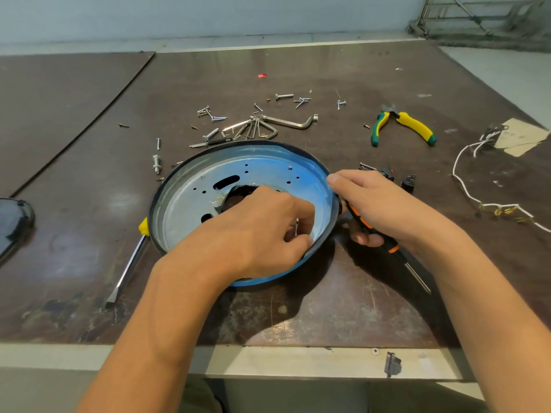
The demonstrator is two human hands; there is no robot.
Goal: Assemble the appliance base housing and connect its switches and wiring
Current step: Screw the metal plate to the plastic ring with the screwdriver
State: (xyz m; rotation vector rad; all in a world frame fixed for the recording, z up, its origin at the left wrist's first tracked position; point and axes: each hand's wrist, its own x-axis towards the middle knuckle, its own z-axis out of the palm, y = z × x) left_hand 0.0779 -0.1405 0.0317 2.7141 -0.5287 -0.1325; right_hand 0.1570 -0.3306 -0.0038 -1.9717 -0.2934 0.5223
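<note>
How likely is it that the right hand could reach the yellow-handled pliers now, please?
Probably yes for reaching: only low switches lie between. But the right hand grips a screwdriver, so grasping the pliers looks doubtful.

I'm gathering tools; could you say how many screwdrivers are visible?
2 screwdrivers: one in the right hand, one left of the housing, partly under it. Others may be hidden.

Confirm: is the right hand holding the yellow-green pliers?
No, the pliers lie untouched on the table; the right hand grips an orange-and-black screwdriver.
</note>
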